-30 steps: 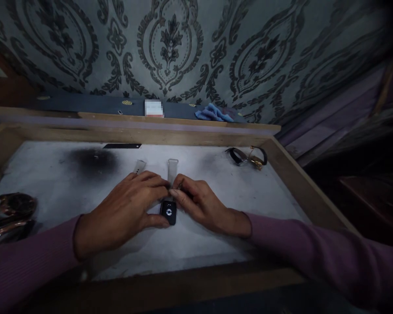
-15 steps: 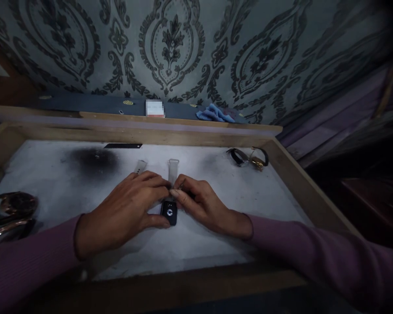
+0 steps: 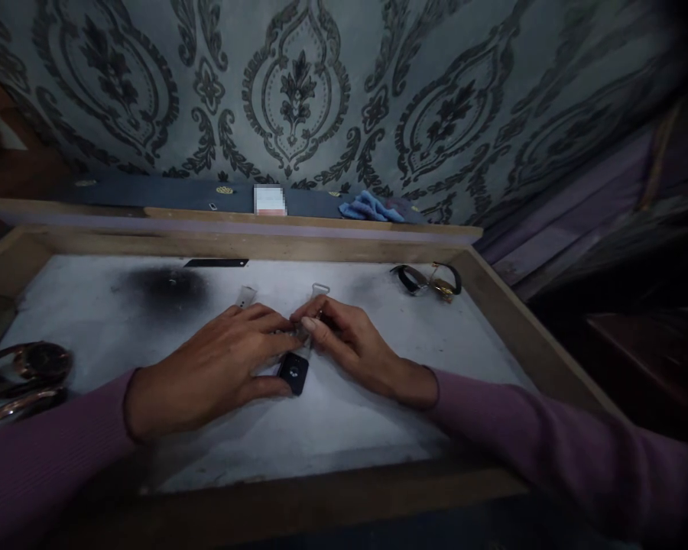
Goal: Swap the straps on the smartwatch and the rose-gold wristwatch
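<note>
A dark smartwatch body [image 3: 294, 373] lies back up on the white tray floor, with a pale translucent strap [image 3: 320, 290] running up from its top end. My left hand [image 3: 223, 359] rests at its left, thumb against the lower edge and fingers pressing near the strap joint. My right hand [image 3: 355, 340] is closed in a pinch at the joint; a small metallic glint shows between its fingers, too small to name. Another pale strap piece [image 3: 245, 296] lies just beyond my left fingers.
Two watches [image 3: 427, 281] lie at the back right, more watches [image 3: 43, 360] at the left. A black blade [image 3: 216, 263] lies near the wooden back wall. On the ledge behind are a small box [image 3: 270, 199] and a blue cloth [image 3: 370, 206].
The watch and its strap have turned slightly, the strap's far end swinging right. My right fingers have shifted a little up over the strap. The whole view has also moved slightly.
</note>
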The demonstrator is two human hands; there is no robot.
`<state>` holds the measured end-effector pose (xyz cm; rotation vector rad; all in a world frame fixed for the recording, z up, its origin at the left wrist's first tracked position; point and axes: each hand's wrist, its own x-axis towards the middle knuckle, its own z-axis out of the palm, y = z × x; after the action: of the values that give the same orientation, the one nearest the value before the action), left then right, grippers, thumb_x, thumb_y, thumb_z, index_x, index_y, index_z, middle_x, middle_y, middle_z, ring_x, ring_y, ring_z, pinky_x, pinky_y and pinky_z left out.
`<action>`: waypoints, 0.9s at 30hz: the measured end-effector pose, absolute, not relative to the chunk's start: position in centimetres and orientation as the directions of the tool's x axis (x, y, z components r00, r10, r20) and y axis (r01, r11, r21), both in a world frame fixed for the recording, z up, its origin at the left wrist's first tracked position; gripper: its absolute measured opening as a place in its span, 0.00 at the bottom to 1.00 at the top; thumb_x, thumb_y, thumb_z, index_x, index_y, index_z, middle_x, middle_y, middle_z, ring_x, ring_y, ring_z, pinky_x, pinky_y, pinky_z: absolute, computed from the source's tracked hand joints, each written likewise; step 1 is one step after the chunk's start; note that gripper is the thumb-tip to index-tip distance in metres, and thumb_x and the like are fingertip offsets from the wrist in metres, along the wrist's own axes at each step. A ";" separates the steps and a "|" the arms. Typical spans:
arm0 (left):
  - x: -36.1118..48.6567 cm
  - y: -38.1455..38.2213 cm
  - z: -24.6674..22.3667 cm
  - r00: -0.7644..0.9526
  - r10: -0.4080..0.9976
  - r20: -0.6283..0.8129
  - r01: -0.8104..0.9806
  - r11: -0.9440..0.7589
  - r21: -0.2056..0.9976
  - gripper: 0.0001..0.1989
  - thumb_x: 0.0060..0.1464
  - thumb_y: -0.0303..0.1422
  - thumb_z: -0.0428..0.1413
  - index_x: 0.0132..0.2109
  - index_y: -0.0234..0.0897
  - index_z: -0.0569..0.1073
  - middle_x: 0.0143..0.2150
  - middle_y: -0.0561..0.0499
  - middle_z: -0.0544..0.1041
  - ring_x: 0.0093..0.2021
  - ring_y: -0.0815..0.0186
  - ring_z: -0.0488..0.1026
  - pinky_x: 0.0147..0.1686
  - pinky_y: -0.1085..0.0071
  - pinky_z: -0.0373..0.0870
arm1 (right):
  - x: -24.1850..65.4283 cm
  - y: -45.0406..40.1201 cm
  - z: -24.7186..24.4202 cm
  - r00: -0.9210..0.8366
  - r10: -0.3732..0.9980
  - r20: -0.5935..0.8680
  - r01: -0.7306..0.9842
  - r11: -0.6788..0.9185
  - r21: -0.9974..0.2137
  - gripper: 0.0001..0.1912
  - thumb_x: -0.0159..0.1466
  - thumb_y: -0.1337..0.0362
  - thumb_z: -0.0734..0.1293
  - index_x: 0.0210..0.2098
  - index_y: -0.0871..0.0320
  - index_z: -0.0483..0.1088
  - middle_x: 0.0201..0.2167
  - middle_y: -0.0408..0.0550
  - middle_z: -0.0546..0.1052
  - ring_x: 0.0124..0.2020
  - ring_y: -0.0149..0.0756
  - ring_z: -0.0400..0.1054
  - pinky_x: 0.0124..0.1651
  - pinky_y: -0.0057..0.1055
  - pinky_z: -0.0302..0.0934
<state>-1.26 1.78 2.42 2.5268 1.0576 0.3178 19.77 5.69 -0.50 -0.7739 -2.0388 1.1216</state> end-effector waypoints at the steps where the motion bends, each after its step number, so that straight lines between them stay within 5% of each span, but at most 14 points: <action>1: -1.4 1.8 2.5 0.698 0.713 0.066 0.627 -0.653 0.425 0.13 0.61 0.37 0.59 0.51 0.43 0.73 0.52 0.49 0.74 0.52 0.56 0.69 0.56 0.57 0.60 | 19.8 5.8 -0.5 -0.607 0.750 0.261 0.186 0.453 -0.872 0.11 0.70 0.60 0.59 0.34 0.59 0.66 0.29 0.44 0.70 0.28 0.30 0.64 0.33 0.28 0.60; 6: -1.0 1.2 2.6 0.705 0.706 0.075 0.624 -0.667 0.407 0.13 0.65 0.39 0.53 0.52 0.41 0.74 0.51 0.47 0.75 0.52 0.56 0.70 0.54 0.57 0.62 | 19.9 6.0 -0.7 -0.650 0.720 0.244 0.259 0.511 -0.820 0.09 0.70 0.64 0.59 0.33 0.58 0.65 0.24 0.41 0.68 0.25 0.29 0.60 0.30 0.26 0.57; 10: 0.5 0.3 2.6 0.634 0.771 0.063 0.718 -0.617 0.324 0.22 0.58 0.49 0.58 0.50 0.36 0.73 0.48 0.44 0.76 0.49 0.52 0.71 0.49 0.54 0.66 | 19.9 5.9 -0.8 -0.667 0.691 0.279 0.300 0.591 -0.749 0.09 0.69 0.65 0.59 0.32 0.58 0.63 0.24 0.41 0.67 0.25 0.30 0.60 0.30 0.27 0.55; 15: 1.2 -0.2 2.3 0.594 0.801 0.079 0.774 -0.595 0.217 0.07 0.63 0.31 0.56 0.46 0.35 0.74 0.46 0.46 0.76 0.47 0.55 0.71 0.47 0.56 0.67 | 20.0 5.5 -0.1 -0.703 0.652 0.283 0.361 0.670 -0.649 0.10 0.68 0.68 0.59 0.29 0.57 0.60 0.24 0.41 0.66 0.26 0.30 0.60 0.32 0.27 0.52; 18: 0.5 -0.2 2.1 0.630 0.772 0.088 0.754 -0.634 0.169 0.13 0.61 0.22 0.54 0.50 0.39 0.74 0.48 0.47 0.75 0.49 0.57 0.71 0.49 0.58 0.67 | 20.4 4.8 0.5 -0.707 0.677 0.204 0.444 0.650 -0.617 0.09 0.67 0.70 0.59 0.29 0.57 0.60 0.24 0.40 0.66 0.25 0.30 0.59 0.31 0.26 0.51; 24: 0.3 -0.5 2.6 0.786 0.605 0.124 0.605 -0.713 -0.353 0.14 0.63 0.22 0.50 0.53 0.28 0.73 0.52 0.37 0.73 0.51 0.51 0.69 0.51 0.53 0.65 | 21.2 2.3 1.2 -0.714 0.693 0.103 0.529 0.630 -0.568 0.10 0.66 0.71 0.61 0.28 0.58 0.60 0.24 0.41 0.65 0.25 0.30 0.57 0.31 0.28 0.51; 27: 0.7 -1.0 2.8 0.796 0.599 0.090 0.565 -0.681 -0.465 0.14 0.63 0.20 0.48 0.52 0.25 0.73 0.51 0.37 0.73 0.49 0.53 0.71 0.49 0.55 0.67 | 21.2 1.6 1.2 -0.693 0.712 0.113 0.528 0.608 -0.592 0.10 0.65 0.72 0.62 0.28 0.58 0.61 0.26 0.43 0.66 0.27 0.31 0.60 0.34 0.28 0.54</action>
<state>0.70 -1.05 2.83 3.4278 1.1889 -0.1298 21.23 1.57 1.19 -1.0003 -2.4993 0.7609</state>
